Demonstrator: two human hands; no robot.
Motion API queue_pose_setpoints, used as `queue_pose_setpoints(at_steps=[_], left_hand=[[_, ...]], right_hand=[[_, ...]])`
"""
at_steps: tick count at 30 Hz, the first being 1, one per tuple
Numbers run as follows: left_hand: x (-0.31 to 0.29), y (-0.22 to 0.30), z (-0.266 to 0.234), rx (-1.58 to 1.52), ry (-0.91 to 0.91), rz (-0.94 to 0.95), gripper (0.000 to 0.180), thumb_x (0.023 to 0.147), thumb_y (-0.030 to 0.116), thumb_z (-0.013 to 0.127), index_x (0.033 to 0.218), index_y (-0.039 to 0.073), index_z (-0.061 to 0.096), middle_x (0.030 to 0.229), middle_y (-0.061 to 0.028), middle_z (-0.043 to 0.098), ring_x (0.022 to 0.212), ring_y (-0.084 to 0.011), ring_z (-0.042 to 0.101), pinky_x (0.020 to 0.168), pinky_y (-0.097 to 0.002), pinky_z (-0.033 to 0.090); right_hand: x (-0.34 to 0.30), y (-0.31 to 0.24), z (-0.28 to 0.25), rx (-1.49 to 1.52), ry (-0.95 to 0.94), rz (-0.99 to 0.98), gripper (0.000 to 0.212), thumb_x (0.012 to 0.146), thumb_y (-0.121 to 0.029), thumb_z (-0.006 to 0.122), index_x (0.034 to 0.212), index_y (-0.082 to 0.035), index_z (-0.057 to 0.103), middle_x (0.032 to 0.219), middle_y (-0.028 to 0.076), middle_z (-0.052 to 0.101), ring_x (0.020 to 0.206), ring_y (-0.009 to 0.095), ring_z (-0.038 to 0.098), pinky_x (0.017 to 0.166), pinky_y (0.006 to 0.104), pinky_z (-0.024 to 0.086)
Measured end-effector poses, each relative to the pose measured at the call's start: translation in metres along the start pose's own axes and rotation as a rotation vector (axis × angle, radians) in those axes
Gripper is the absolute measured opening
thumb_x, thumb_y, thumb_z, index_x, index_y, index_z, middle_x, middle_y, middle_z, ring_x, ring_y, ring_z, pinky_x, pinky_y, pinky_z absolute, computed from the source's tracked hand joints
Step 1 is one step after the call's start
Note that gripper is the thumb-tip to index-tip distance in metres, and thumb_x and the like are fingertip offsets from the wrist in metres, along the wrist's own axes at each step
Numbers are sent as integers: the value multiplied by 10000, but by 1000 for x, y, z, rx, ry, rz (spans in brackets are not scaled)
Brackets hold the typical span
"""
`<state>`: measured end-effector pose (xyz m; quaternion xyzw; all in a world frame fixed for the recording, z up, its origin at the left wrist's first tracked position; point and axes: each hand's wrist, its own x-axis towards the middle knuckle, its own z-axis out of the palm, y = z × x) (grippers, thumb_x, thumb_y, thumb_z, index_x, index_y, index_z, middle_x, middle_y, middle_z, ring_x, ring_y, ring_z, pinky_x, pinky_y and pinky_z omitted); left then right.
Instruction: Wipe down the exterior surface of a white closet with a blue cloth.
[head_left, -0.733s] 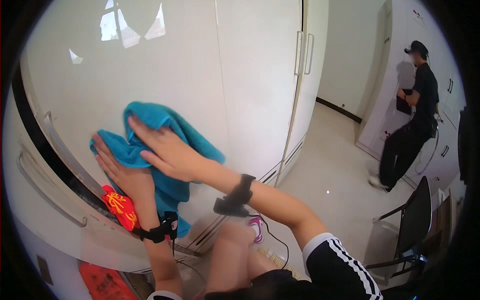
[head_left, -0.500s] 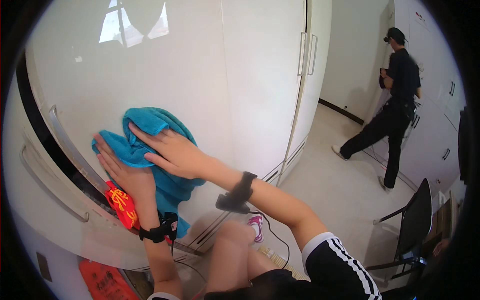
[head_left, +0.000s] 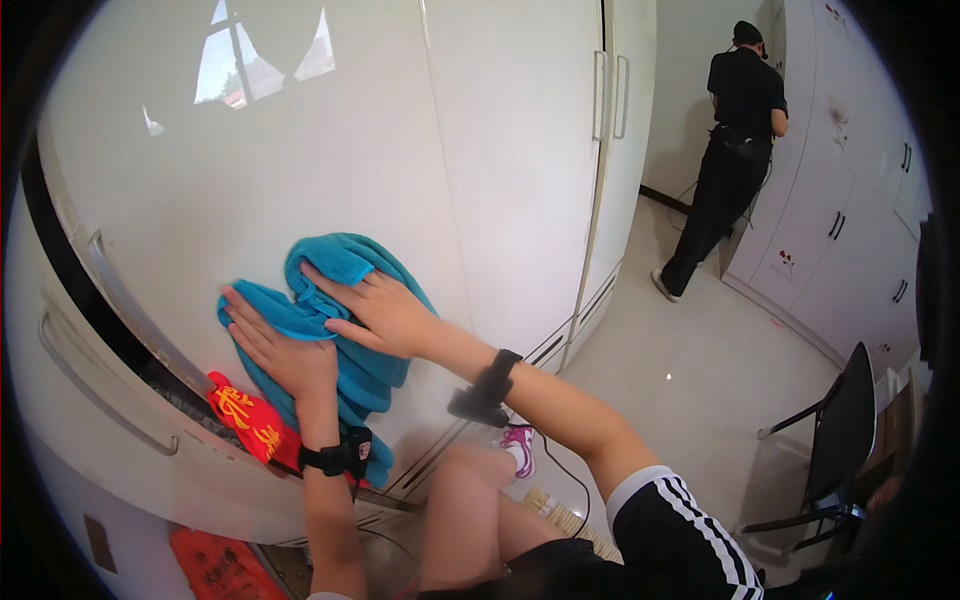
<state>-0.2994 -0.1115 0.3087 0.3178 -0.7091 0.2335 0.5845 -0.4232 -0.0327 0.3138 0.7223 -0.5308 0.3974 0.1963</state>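
Observation:
A blue cloth [head_left: 365, 375] lies bunched against a glossy white cabinet door [head_left: 330, 170], its lower end hanging down. My right hand [head_left: 385, 315] is shut on its upper part, with the fingertips tucked under a fold and the thumb resting on top. To the left and slightly lower, my left hand [head_left: 285, 355] holds the cloth pressed to the door. Its fingers are long and close together, and their tips reach the cloth's left edge. A black band with a small device sits on each wrist.
Left of my hands are a curved metal handle [head_left: 140, 300] and a red cloth with yellow characters [head_left: 250, 415]. An orange-red bag [head_left: 225, 565] lies below. A black chair [head_left: 840, 430] stands at right. Farther off, a person in black [head_left: 740, 150] stands by white cupboards [head_left: 800, 230].
Both hands and the blue cloth have shifted a little right and down in the view. The person in black has turned and moved farther away, toward the back wall.

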Motion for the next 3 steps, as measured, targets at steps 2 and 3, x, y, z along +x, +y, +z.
queue_pose_setpoints(at_steps=[2, 3], left_hand=[[-7, 2, 5, -69, -30, -10, 843, 796, 349, 541, 1388, -72, 115, 1494, -163, 109, 1373, -319, 137, 1122, -381, 92], [-11, 1, 9, -88, -35, -10, 852, 792, 361, 547, 1390, -68, 116, 1495, -157, 108, 1377, -316, 126, 1124, -381, 86]], right_hand=[[-8, 5, 3, 29, -12, 43, 632, 903, -394, 450, 1424, -110, 235, 1394, 209, 319, 1271, 364, 321, 1060, 413, 245], [-11, 7, 4, 43, -11, 54, 639, 898, -401, 456, 1424, -111, 238, 1396, 206, 319, 1274, 357, 320, 1064, 412, 237]])
